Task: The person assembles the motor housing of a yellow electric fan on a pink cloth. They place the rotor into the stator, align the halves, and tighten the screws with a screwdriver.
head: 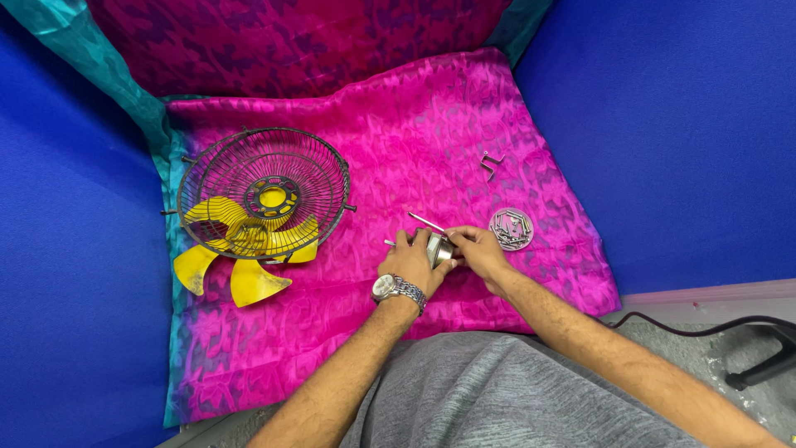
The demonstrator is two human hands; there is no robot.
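Holding a small round silver metal part (439, 248) between them, your two hands meet near the middle of the worktop (464, 116), which is draped in a bright pink patterned satin cloth. Your left hand (412, 261), with a silver metal wristwatch (396, 288) on its wrist, is curled around the part from the left side, fingers closed against it. Your right hand (478, 250) comes in from the right, fingers pinched together at the part's upper edge; whether they grip the part itself or the thin silver rod (426, 221) that slants up and left from that spot cannot be told. A second short silver pin (389, 242) pokes out just left of your left hand. Just right of your right hand lies a small round grey metal dish (511, 228) with loose screws and small fittings in it. Farther up the cloth, well apart from the hands, lie a few bent grey metal clips (492, 163). To the left rests a dark round wire fan guard (262, 195), tilted over a yellow plastic fan blade (249, 257), whose vanes stick out below its rim. Blue padded walls (680, 124) close in on both sides, and a black cable (705, 328) runs along the floor at lower right.
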